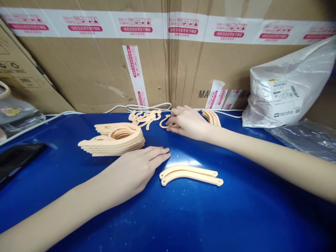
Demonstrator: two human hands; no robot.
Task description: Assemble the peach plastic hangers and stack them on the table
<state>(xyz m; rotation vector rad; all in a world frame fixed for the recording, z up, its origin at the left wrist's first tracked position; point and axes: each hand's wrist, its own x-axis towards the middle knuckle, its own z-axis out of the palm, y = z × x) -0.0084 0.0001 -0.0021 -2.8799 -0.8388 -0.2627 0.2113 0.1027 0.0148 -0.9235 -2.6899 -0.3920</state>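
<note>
My left hand lies low over the blue table with its fingers stretched out, holding nothing. It is beside a stack of cream plastic hanger parts, nested one on another. At the back, my right hand has its fingertips closed on a cream hanger hook, partly hidden by the fingers. A loose pile of similar hooks lies to its left. Behind my right wrist rests a group of curved hanger arms. Nearer me, two curved hanger arms lie side by side.
Cardboard boxes with printed tape wall off the back. A white plastic bag with a label stands at the back right. At left are a black phone and a clear jar. A white cable runs along the back.
</note>
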